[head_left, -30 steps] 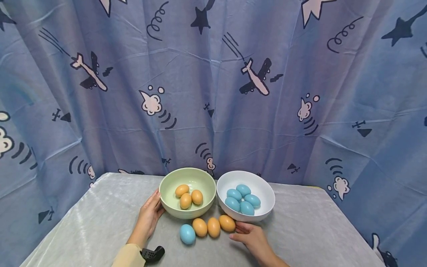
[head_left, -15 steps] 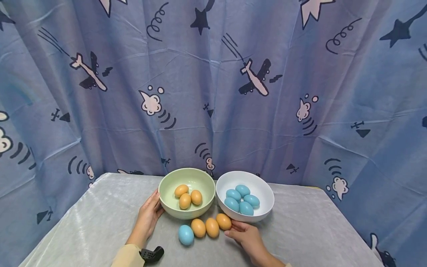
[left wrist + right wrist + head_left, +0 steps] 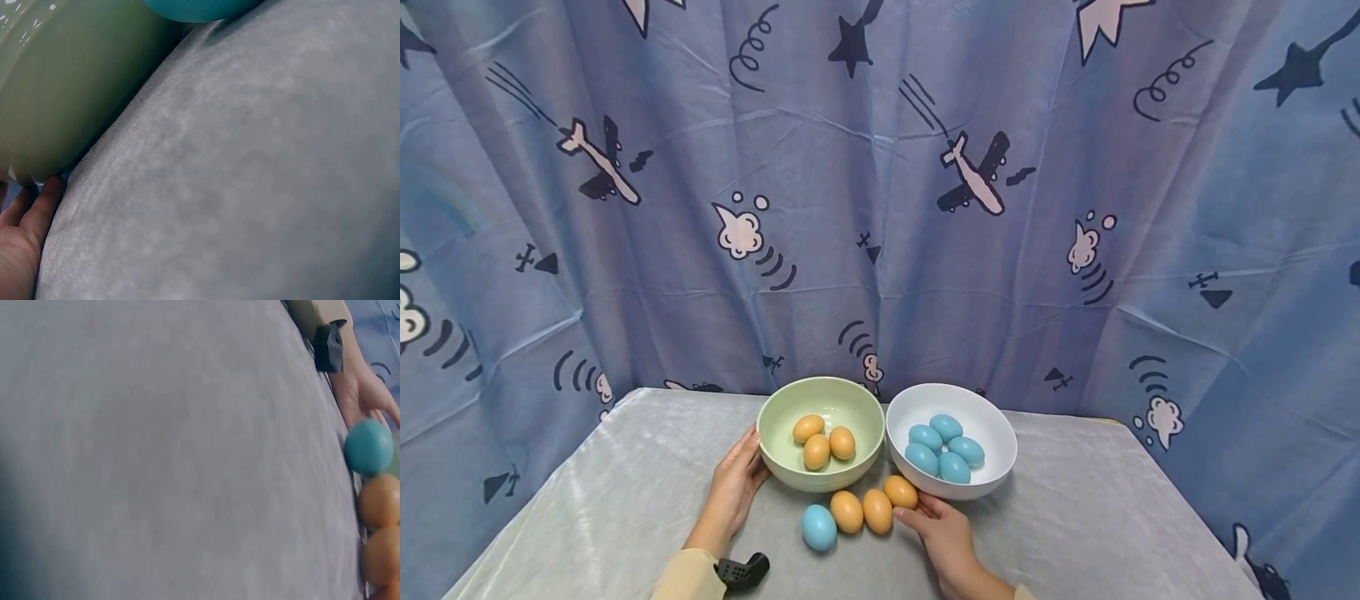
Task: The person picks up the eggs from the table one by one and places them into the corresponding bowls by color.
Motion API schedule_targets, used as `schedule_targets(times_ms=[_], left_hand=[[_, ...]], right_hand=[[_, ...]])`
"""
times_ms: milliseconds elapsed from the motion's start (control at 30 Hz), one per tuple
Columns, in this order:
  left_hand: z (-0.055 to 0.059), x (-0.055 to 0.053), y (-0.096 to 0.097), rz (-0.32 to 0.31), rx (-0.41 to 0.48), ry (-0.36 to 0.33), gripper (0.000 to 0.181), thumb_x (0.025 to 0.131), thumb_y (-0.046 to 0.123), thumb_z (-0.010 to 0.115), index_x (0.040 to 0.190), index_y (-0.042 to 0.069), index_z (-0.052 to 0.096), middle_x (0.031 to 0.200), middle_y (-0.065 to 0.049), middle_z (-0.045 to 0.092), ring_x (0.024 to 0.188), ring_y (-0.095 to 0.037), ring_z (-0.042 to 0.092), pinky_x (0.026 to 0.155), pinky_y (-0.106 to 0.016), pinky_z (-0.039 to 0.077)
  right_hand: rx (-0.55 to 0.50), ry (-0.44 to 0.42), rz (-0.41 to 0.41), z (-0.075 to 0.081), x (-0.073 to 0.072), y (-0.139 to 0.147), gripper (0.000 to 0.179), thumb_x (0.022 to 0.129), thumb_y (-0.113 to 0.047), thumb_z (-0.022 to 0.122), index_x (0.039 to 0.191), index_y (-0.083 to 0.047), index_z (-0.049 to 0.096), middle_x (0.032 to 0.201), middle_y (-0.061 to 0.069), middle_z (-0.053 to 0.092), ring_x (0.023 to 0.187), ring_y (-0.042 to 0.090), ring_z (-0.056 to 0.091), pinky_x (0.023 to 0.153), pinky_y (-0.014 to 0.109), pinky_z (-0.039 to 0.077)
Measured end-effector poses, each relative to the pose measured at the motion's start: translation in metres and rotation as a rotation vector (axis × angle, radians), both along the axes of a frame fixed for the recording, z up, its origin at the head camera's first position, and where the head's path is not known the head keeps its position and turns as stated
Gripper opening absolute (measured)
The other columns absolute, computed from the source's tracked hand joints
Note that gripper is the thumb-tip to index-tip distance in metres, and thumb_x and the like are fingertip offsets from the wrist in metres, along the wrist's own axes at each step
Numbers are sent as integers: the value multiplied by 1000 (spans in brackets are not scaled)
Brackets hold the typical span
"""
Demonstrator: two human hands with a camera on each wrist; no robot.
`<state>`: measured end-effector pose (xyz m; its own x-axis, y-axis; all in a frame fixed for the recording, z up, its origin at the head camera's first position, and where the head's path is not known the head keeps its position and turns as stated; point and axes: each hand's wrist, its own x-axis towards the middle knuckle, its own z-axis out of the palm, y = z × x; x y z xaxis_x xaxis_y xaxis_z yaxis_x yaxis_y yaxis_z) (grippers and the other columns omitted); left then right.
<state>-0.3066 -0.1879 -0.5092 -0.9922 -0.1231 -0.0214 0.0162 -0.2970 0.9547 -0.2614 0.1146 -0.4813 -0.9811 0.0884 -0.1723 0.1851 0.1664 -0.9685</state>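
In the head view, my left hand (image 3: 733, 483) rests against the left side of a light green bowl (image 3: 782, 467) that holds 3 orange eggs (image 3: 817, 451). The left wrist view shows fingertips (image 3: 47, 203) touching the bowl low on its wall. My right hand (image 3: 943, 533) is at the rightmost orange egg (image 3: 900, 492) of a row in front of the bowls, thumb at its near side and fingers at its right, seemingly pinching it. Two more orange eggs, one (image 3: 877, 511) beside the other (image 3: 847, 512), and a blue egg (image 3: 818, 527) continue the row leftward.
A white bowl (image 3: 1000, 467) with several blue eggs (image 3: 955, 467) stands just right of the green one. A grey cloth (image 3: 1097, 517) covers the table. Behind hangs a blue patterned curtain (image 3: 880, 208). A black device (image 3: 742, 572) is strapped at the left wrist.
My right hand has moved left and closed in around the rightmost orange egg, which has shifted slightly left and away from me. The left hand and both bowls look unmoved.
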Motion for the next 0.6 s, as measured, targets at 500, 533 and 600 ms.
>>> schedule_targets(times_ms=[500, 533, 600], left_hand=[[2, 2, 0, -25, 17, 23, 66, 107, 39, 43, 159, 8, 17, 166, -10, 18, 153, -28, 20, 121, -52, 26], [2, 2, 0, -26, 19, 25, 66, 107, 39, 43, 159, 8, 17, 166, -10, 18, 153, -29, 20, 121, -52, 25], [2, 2, 0, -26, 19, 26, 66, 107, 40, 42, 159, 8, 17, 166, -10, 18, 153, -28, 20, 121, -52, 25]], right_hand=[[-125, 24, -144, -5, 1, -16, 60, 79, -10, 82, 128, 14, 57, 131, 33, 59, 120, 37, 61, 93, 37, 57], [-128, 24, -147, -6, 0, -16, 59, 80, -10, 82, 127, 15, 57, 130, 33, 59, 119, 37, 61, 93, 37, 57], [-137, 24, -151, -7, -1, -17, 59, 80, -10, 81, 127, 15, 57, 128, 32, 60, 116, 34, 63, 91, 36, 58]])
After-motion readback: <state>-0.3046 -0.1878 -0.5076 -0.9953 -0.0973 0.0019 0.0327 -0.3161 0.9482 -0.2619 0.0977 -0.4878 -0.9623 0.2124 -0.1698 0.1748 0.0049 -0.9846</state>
